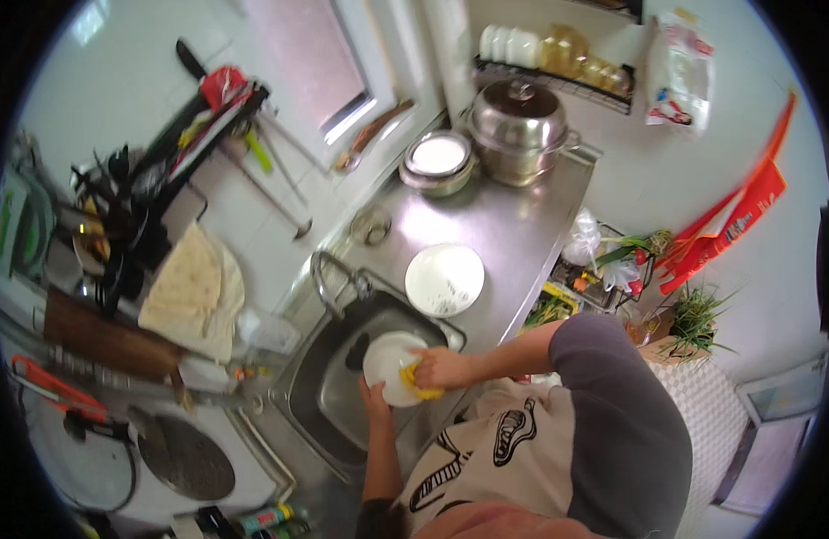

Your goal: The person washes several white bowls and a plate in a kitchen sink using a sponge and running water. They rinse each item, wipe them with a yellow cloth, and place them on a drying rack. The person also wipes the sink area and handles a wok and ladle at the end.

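Observation:
Over the sink [299, 388], a white plate [385, 362] is held up at a tilt. My left hand [376, 401] grips its near left rim, with the fingers partly hidden. Closed around a yellow sponge or cloth [412, 384], my right hand [439, 368] presses it against the plate's right side. Which of the two the yellow thing is, I cannot tell. A curved metal faucet [323, 280] rises at the sink's far edge. Beyond the sink, a larger white plate [445, 280] with a dark pattern lies on the steel counter [513, 238].
Farther back stand a lidded steel pot [519, 135] and stacked bowls [437, 162]. A clear glass dish [370, 225] sits near the wall. Utensils hang left above a beige cloth [194, 287]. Vegetables and bags [603, 260] fill a rack at the right.

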`<state>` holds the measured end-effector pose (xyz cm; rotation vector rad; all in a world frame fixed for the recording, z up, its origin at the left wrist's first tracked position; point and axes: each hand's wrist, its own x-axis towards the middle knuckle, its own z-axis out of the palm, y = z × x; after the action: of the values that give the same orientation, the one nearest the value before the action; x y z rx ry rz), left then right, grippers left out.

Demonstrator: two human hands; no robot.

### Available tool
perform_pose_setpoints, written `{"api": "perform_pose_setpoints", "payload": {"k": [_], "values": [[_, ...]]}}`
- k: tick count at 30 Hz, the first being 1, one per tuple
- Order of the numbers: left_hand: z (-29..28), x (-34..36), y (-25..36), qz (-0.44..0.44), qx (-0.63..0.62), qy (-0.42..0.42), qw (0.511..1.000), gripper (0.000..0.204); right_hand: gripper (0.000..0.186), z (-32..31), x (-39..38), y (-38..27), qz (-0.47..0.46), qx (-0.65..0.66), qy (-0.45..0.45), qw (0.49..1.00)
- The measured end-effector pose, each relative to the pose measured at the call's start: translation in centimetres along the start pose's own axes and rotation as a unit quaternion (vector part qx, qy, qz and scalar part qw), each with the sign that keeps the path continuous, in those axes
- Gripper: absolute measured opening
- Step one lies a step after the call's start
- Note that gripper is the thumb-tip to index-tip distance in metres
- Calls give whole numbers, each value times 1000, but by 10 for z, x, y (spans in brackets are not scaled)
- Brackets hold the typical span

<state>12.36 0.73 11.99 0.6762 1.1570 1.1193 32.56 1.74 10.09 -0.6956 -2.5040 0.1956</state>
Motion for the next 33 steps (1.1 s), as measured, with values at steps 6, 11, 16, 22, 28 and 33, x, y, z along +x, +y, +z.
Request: {"api": "perform_pose_setpoints", "payload": {"k": [6,11,16,22,28,33], "values": [[25,-5,-22,175,57,72,980,52,39,3,36,-76,359,149,128,912],[-9,-12,16,57,164,-8,985,51,35,-10,6,-20,18,-8,-41,999],[-13,2,40,-180,23,-120,976,66,30,-36,13,-2,22,171,-129,977],[-17,8,8,-167,-285,-154,931,66,40,-51,25,-36,415,758,123,487],[-1,-10,32,-109,-404,-157,895,59,45,-37,21,-5,427,828,135,337],[3,-13,42,-12,-187,-25,982,55,45,-37,17,28,579,671,197,420]]}}
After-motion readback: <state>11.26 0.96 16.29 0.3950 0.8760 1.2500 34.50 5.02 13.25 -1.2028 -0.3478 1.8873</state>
